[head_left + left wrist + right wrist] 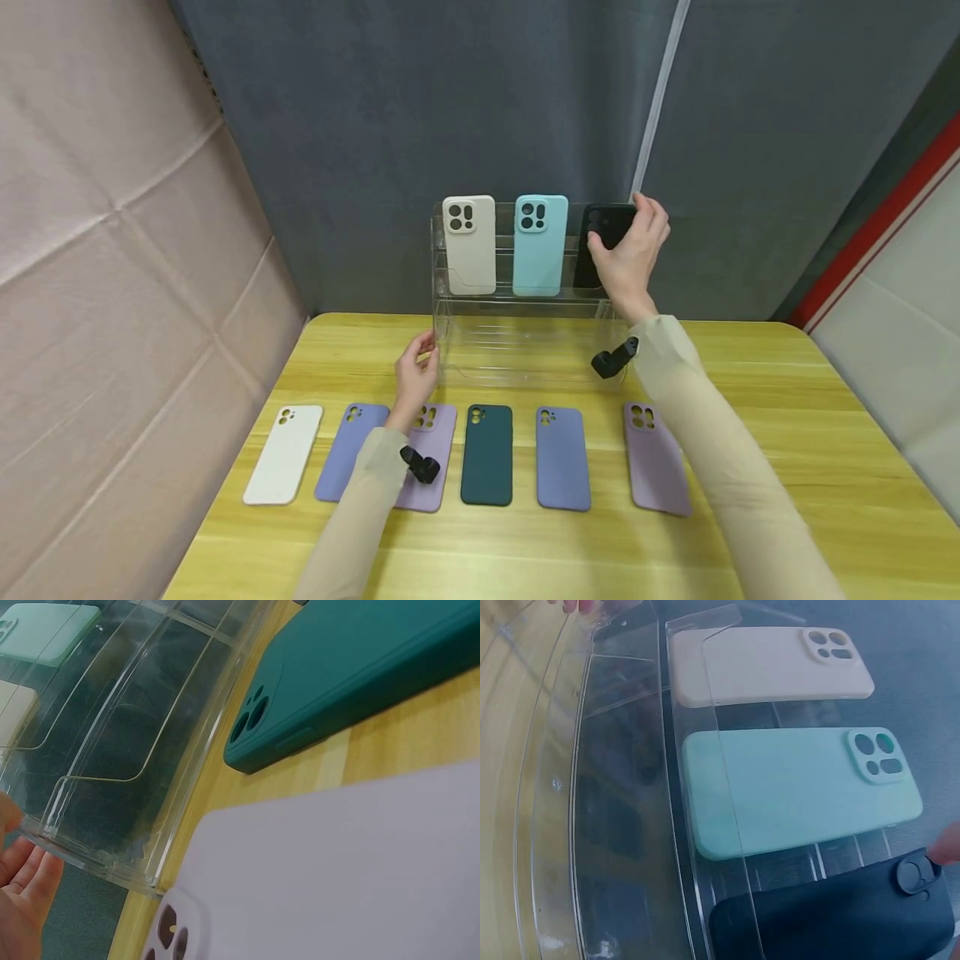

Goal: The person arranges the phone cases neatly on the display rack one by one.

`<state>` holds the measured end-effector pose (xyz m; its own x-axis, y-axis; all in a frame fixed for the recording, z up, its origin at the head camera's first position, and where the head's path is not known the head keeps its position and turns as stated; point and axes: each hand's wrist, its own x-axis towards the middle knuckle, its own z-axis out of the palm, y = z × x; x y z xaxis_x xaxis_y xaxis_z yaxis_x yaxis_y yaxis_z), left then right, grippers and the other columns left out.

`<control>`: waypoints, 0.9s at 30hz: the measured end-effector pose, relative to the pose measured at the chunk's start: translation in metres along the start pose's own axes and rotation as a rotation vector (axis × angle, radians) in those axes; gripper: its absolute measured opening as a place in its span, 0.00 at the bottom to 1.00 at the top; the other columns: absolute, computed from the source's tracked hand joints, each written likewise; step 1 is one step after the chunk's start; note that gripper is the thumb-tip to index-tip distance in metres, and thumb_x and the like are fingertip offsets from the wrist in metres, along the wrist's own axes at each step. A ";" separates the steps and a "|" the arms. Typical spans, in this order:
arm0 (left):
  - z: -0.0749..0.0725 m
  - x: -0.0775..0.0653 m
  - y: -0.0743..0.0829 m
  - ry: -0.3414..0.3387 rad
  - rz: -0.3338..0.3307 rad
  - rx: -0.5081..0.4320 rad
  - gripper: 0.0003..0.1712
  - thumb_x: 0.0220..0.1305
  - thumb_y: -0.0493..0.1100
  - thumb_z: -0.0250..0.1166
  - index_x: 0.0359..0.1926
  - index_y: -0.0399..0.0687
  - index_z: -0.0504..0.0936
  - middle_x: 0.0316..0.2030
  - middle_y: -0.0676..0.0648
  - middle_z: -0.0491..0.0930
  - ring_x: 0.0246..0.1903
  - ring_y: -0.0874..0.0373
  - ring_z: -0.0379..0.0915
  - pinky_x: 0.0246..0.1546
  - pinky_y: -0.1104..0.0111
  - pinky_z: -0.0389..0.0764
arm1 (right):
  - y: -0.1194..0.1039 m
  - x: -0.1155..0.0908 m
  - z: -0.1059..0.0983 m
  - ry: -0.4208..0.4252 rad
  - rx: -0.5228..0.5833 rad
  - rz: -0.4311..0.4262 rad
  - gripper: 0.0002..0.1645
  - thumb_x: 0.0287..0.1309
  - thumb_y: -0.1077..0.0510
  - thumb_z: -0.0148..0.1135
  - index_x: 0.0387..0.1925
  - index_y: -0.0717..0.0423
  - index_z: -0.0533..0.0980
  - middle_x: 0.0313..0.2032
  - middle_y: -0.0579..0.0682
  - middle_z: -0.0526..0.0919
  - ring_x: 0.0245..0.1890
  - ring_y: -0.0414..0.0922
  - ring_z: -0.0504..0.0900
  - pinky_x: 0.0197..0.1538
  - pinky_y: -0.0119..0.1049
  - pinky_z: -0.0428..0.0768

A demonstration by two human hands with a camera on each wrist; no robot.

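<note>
No lettering, label, brand, number or sign can be read in any of the views.
</note>
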<state>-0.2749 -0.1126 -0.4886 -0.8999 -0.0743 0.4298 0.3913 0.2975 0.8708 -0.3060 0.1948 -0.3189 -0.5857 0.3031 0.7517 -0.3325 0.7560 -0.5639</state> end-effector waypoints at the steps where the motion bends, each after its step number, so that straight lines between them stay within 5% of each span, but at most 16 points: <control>1: 0.000 0.000 0.000 0.001 0.002 -0.001 0.17 0.63 0.30 0.57 0.54 0.32 0.75 0.45 0.34 0.78 0.46 0.43 0.74 0.44 0.56 0.81 | 0.000 -0.001 -0.002 0.002 0.008 -0.006 0.39 0.52 0.60 0.66 0.63 0.66 0.60 0.60 0.62 0.60 0.61 0.55 0.56 0.66 0.41 0.59; 27: 0.000 -0.001 0.000 0.001 0.009 -0.015 0.18 0.63 0.30 0.57 0.54 0.32 0.75 0.46 0.34 0.77 0.47 0.42 0.74 0.45 0.55 0.81 | 0.026 -0.053 -0.052 -0.096 0.058 0.085 0.42 0.48 0.63 0.69 0.63 0.66 0.60 0.60 0.64 0.60 0.62 0.56 0.56 0.66 0.47 0.59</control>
<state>-0.2736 -0.1129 -0.4894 -0.8960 -0.0723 0.4381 0.4027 0.2836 0.8703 -0.2449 0.2287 -0.3552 -0.6807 0.3056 0.6658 -0.3193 0.6943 -0.6450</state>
